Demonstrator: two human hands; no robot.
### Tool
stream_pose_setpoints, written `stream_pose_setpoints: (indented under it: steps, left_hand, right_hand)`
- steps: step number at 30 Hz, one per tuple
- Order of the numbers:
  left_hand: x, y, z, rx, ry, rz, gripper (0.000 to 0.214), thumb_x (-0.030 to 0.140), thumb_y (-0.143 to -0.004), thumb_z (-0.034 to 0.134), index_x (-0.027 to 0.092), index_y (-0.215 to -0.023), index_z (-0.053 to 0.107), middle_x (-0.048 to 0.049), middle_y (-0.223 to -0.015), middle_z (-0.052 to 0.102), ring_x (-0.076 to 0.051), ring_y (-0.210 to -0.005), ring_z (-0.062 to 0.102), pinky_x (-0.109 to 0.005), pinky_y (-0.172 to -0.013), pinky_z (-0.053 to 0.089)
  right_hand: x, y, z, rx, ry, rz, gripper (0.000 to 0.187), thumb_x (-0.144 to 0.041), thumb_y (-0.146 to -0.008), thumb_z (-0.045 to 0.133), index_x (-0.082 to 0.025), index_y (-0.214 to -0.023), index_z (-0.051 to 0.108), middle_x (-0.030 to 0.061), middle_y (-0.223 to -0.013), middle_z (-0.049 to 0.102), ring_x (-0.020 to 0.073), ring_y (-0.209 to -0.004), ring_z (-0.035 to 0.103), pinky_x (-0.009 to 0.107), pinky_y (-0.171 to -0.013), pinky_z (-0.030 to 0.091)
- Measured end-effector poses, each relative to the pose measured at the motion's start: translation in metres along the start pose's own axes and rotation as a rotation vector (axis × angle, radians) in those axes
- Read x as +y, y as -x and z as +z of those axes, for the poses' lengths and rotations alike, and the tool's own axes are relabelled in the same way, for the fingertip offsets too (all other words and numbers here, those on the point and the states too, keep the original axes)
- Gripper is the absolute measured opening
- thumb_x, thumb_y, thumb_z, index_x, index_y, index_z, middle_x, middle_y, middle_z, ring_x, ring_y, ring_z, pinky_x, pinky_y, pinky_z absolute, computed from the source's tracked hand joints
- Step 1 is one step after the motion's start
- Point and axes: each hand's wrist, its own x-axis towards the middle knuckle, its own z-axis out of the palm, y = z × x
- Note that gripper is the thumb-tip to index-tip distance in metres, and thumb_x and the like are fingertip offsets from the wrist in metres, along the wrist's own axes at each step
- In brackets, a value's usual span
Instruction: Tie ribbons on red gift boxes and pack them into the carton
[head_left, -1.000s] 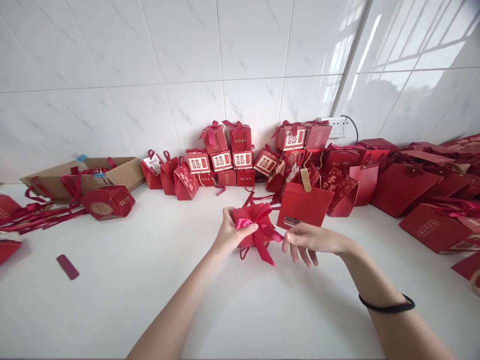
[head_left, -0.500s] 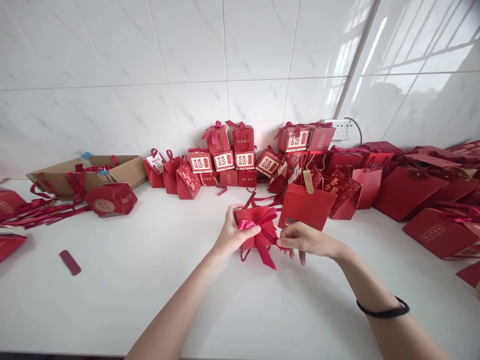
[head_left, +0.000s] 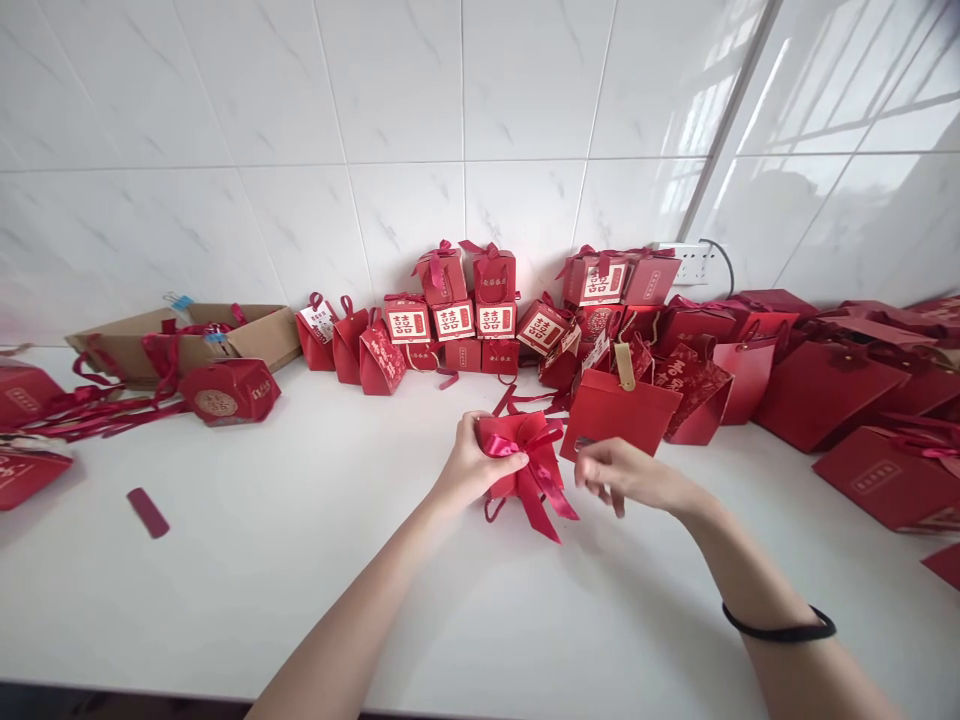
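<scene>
A small red gift box (head_left: 501,484) rests on the white table with a shiny red ribbon bow (head_left: 534,450) across its top. My left hand (head_left: 480,462) is closed around the box's left side, its thumb pressing on the knot of the bow. Both ribbon tails hang over the box's front edge, and a thin cord loop (head_left: 493,510) pokes out below. Just right of the box, my right hand (head_left: 619,475) hovers apart from the ribbon, slightly blurred. Its fingers are loosely bent and apart, with nothing visible in them. Behind that hand stands a larger red bag (head_left: 622,410) with a gold tab.
Several finished red boxes (head_left: 454,320) are stacked along the tiled wall. More red bags (head_left: 825,385) crowd the right side. At left are a cardboard tray (head_left: 262,335), a six-sided red box (head_left: 232,390), loose ribbons (head_left: 112,415) and a dark red strip (head_left: 148,512). A power strip (head_left: 694,265) sits behind.
My right hand has let go of the ribbon tail and moved a little right. That tail now hangs free. My left hand keeps its grip on the box. The view has shifted slightly.
</scene>
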Motion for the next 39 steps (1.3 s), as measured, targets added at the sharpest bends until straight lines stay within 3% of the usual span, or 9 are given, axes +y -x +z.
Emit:
stream_pose_setpoints:
  steps: [3,5,10,14,17,20,24,31,39]
  left_hand:
    - [-0.002,0.002,0.002,-0.078,-0.014,0.03,0.057,0.028,-0.063,0.075,0.022,-0.105,0.036,-0.0033,-0.099,0.053,-0.02,-0.094,0.057,-0.037,-0.084,0.045]
    - [-0.006,0.003,0.003,-0.119,-0.014,0.066,0.061,0.03,-0.064,0.074,0.023,-0.108,0.032,-0.0037,-0.099,0.054,-0.02,-0.092,0.058,-0.039,-0.085,0.045]
    - [-0.021,0.0,0.003,0.048,-0.068,0.286,0.072,0.035,-0.059,0.078,0.025,-0.109,0.027,-0.011,-0.126,0.039,-0.025,-0.117,0.047,-0.042,-0.095,0.04]
    - [-0.028,-0.002,0.005,0.15,-0.097,0.476,0.046,0.036,-0.072,0.067,0.024,-0.095,0.029,-0.0107,-0.129,0.034,-0.024,-0.126,0.037,-0.042,-0.095,0.041]
    - [-0.026,-0.002,0.005,0.298,-0.198,0.574,0.037,0.033,-0.077,0.062,0.023,-0.092,0.03,-0.0105,-0.12,0.038,-0.023,-0.117,0.043,-0.039,-0.087,0.045]
    - [-0.024,-0.003,0.0,0.395,-0.44,0.616,0.027,0.034,-0.078,0.06,0.021,-0.079,0.036,-0.0051,-0.093,0.043,-0.021,-0.095,0.047,-0.036,-0.079,0.045]
    - [-0.024,-0.006,-0.008,0.383,-0.615,0.687,0.025,0.03,-0.084,0.053,0.02,-0.067,0.037,-0.0016,-0.075,0.041,-0.017,-0.077,0.044,-0.031,-0.072,0.043]
    - [-0.03,-0.011,-0.006,0.39,-0.52,0.802,0.027,0.016,-0.088,0.041,0.021,-0.064,0.029,0.0029,-0.063,0.036,-0.011,-0.058,0.04,-0.022,-0.056,0.037]
    - [-0.032,-0.011,-0.001,0.461,-0.506,0.783,0.026,0.016,-0.088,0.038,0.022,-0.065,0.026,0.0031,-0.064,0.033,-0.011,-0.055,0.036,-0.022,-0.052,0.034]
  right_hand:
    - [-0.001,-0.005,0.011,0.303,-0.216,-0.124,0.063,-0.078,-0.07,0.042,-0.017,-0.059,0.05,-0.0025,-0.054,0.038,0.0095,-0.049,0.042,0.023,-0.039,0.045]
    - [-0.003,-0.009,0.021,0.35,-0.253,-0.137,0.061,-0.075,-0.074,0.042,-0.017,-0.059,0.049,-0.0019,-0.056,0.039,0.0104,-0.051,0.044,0.024,-0.041,0.047]
    - [-0.003,-0.014,0.03,0.311,-0.242,-0.166,0.048,-0.061,-0.072,0.059,-0.016,-0.062,0.048,-0.001,-0.061,0.049,0.0108,-0.055,0.051,0.025,-0.048,0.051]
    - [0.001,-0.014,0.027,0.259,-0.258,-0.224,0.041,-0.055,-0.074,0.062,-0.015,-0.066,0.051,0.0,-0.066,0.054,0.0112,-0.057,0.055,0.025,-0.05,0.053]
    - [0.003,-0.016,0.026,0.233,-0.235,-0.255,0.038,-0.05,-0.073,0.065,-0.015,-0.067,0.051,0.0006,-0.072,0.055,0.0116,-0.062,0.057,0.026,-0.053,0.055]
    - [0.005,-0.018,0.027,0.236,-0.219,-0.268,0.036,-0.047,-0.073,0.066,-0.015,-0.067,0.052,0.0003,-0.072,0.054,0.0112,-0.063,0.056,0.026,-0.054,0.056]
    - [0.007,-0.018,0.026,0.247,-0.241,-0.262,0.035,-0.047,-0.074,0.065,-0.016,-0.068,0.051,0.0003,-0.073,0.055,0.0123,-0.066,0.056,0.027,-0.053,0.057]
    - [0.008,-0.019,0.025,0.225,-0.272,-0.223,0.037,-0.049,-0.07,0.068,-0.016,-0.067,0.051,-0.0002,-0.072,0.056,0.0135,-0.07,0.058,0.032,-0.062,0.058]
    - [0.011,-0.02,0.019,0.245,-0.319,-0.158,0.043,-0.048,-0.061,0.075,-0.016,-0.061,0.048,-0.0056,-0.056,0.047,0.0068,-0.053,0.045,0.022,-0.05,0.046]
